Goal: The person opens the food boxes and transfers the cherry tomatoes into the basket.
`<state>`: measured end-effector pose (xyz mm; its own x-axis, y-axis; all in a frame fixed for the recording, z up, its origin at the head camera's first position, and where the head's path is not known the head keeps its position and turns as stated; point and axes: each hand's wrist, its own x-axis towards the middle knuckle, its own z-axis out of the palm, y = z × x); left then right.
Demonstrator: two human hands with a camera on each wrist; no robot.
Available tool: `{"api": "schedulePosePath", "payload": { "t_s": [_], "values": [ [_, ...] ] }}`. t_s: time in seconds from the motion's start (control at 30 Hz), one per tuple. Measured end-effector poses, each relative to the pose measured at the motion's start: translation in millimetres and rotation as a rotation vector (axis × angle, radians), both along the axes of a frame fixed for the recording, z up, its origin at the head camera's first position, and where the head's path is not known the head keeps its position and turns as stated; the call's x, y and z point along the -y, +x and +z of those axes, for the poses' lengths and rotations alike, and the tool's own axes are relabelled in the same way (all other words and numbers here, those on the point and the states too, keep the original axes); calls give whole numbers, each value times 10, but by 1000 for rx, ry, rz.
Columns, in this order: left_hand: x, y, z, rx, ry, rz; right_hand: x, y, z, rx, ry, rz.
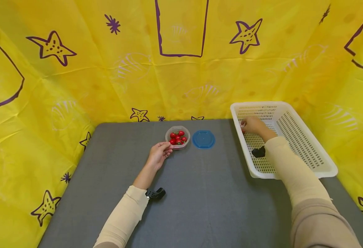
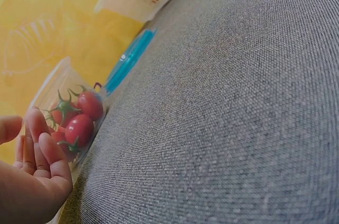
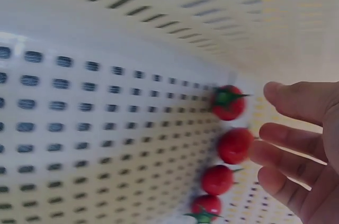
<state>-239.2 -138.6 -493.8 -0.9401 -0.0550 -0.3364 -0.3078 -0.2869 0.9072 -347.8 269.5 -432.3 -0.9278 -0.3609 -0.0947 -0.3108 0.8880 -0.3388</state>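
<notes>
Where a grey table (image 1: pixel 206 196) bears the basket (image 1: pixel 296 136), yellow cloth (image 1: pixel 181 82) hangs behind.

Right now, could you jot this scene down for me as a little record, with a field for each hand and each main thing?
Left hand: at the rim of the clear tub; firm grip not certain
Right hand: inside the white basket, fingers beside the tomatoes there
Tub contents: several red tomatoes
Basket contents: four tomatoes visible in the right wrist view
Blue lid: off, lying beside the tub
Surface: gray tabletop
</notes>
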Motion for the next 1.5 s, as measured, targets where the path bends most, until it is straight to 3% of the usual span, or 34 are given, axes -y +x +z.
{"api": "schedulePosePath", "payload": {
  "t_s": [0.2, 0.37, 0.57, 0.97, 1.17, 1.5],
  "values": [
    [2, -20, -10, -1, 3, -1, 24, -64, 328, -8, -9, -38],
    [8, -34, 11, 1, 11, 2, 214, -135, 664, -48, -12, -19],
    [19, -34, 18, -3, 9, -5, 612, -118, 845, -55, -38, 44],
    [-2, -31, -10, 7, 19, -4, 1407, 5, 777, -51, -41, 202],
    [-10, -31, -11, 7, 20, 1, 1714, 68, 633, 19, -24, 231],
    [1, -26, -6, 1, 33, -2, 2211, 217, 387, 62, -55, 279]
  ]
}}
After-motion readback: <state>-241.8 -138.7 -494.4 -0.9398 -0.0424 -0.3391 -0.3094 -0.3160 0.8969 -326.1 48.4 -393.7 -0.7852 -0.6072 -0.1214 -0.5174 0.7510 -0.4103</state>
